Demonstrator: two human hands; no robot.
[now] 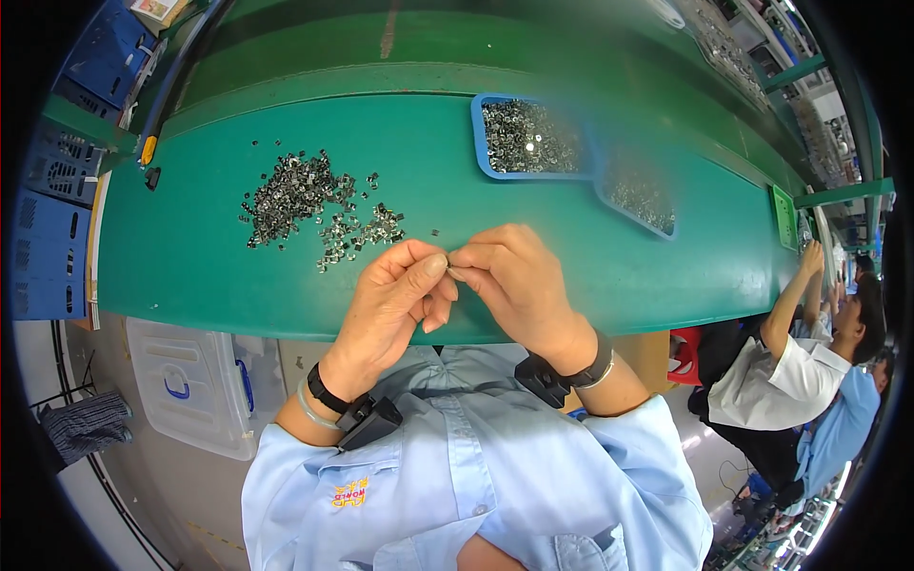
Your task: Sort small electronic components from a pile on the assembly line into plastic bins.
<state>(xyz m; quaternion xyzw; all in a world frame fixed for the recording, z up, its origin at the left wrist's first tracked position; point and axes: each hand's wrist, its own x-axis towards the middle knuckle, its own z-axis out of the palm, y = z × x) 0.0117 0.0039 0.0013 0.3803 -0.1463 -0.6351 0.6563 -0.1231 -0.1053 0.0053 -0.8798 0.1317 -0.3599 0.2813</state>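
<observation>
One part (pixel 449 268), pinched where the left hand (pixel 392 297) and right hand (pixel 519 290) meet above the green bench (pixel 409 152).

Both thumbs and forefingers close on it at the near side, covering it so well that I can't make out its shape; the left hand's other fingers curl loosely. To the left lies a heap (pixel 288 200) of small dark and silvery parts, with a looser cluster (pixel 381 226) beside it and a stray (pixel 435 232) just beyond the fingertips. Farther right, one blue tray (pixel 533 175) is full of parts; another (pixel 636 221), blurred, holds more. I'd judge the job midway, plenty still loose; which parts are finished, I can't tell.
</observation>
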